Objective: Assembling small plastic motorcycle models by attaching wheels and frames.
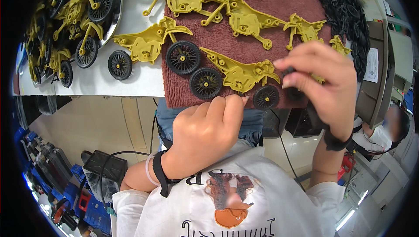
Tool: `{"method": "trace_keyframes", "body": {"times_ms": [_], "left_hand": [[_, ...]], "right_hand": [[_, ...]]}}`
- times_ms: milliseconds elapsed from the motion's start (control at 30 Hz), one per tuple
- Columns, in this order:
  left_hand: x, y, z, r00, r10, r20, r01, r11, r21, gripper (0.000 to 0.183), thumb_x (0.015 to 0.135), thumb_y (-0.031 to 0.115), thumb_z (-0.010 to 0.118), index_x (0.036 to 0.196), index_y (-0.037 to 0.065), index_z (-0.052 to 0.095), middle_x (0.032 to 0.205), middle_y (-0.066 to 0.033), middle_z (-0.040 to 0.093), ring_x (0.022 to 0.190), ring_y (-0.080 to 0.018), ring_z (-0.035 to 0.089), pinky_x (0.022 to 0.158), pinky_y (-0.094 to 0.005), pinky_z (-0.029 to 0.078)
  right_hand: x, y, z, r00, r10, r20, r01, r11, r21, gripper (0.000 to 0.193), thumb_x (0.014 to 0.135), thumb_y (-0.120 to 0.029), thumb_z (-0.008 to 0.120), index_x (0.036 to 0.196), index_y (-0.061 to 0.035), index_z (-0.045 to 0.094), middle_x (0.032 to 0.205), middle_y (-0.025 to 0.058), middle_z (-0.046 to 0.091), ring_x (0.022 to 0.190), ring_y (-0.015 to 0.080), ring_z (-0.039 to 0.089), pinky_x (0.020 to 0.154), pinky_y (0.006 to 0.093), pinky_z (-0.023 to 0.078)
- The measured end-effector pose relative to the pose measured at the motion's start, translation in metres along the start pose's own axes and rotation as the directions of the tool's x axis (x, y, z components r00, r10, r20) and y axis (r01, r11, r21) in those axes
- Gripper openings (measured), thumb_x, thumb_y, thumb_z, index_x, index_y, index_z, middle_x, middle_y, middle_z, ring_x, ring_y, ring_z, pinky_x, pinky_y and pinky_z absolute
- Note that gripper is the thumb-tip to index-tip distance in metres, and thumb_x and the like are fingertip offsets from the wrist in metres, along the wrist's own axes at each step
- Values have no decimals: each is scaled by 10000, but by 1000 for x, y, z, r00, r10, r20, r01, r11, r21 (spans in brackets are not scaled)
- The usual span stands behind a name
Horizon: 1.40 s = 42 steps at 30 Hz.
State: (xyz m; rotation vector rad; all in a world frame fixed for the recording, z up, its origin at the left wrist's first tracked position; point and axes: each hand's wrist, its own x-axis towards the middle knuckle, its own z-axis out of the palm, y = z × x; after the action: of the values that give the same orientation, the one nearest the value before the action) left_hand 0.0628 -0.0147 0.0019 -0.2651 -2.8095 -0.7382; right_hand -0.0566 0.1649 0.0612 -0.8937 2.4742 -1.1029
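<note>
On the brown towel a yellow toy motorcycle body half (242, 75) lies inner side up, with two black spoked wheels (205, 83) overlapping at its left and another wheel (266, 97) below its front. My left hand (205, 128) is closed at the towel's front edge, fingertips close to the body's lower side; what it pinches, if anything, is hidden. My right hand (325, 77) hovers by the front end of the body, thumb and fingers pinching a small black part (288, 71). Another dark wheel (295, 93) shows partly beneath this hand.
More yellow body halves (251, 21) lie across the towel (183, 94) and the white table (144, 82). A tray (117, 16) at left is heaped with yellow motorcycles and wheels. Black parts (349, 18) pile up at the far right. A person (382, 134) sits at right.
</note>
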Motion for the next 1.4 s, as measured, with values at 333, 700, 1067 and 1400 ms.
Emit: {"method": "trace_keyframes", "body": {"times_ms": [333,700,1067,1400], "left_hand": [[-2,-4,5,998,65,-28,-63,996,61,274,850,161,672,695,109,453,561,25,377,424,-85,461,382,-250,336],[2,-3,-3,998,-18,54,20,999,-34,286,789,118,727,663,89,472,539,-15,415,388,-183,453,378,-310,368],[1,-1,-1,998,18,53,-19,999,26,159,721,81,639,706,85,481,572,32,343,440,-73,420,380,-239,301],[0,-2,0,996,-21,81,19,1000,17,160,718,91,634,709,88,475,584,39,348,442,-64,413,379,-234,289]], "right_hand": [[60,-1,-17,848,303,435,-367,928,68,198,754,20,719,940,57,661,866,63,684,745,97,630,669,243,512],[91,-7,-12,739,194,646,-116,980,-162,236,644,0,778,802,59,614,650,80,638,613,140,640,580,264,499],[91,-5,6,793,-119,598,325,913,-248,191,577,14,723,715,19,591,636,144,589,616,342,585,548,388,436],[108,-26,6,694,-131,708,333,931,-153,165,570,22,702,696,-6,598,618,112,600,632,322,609,582,381,438]]}}
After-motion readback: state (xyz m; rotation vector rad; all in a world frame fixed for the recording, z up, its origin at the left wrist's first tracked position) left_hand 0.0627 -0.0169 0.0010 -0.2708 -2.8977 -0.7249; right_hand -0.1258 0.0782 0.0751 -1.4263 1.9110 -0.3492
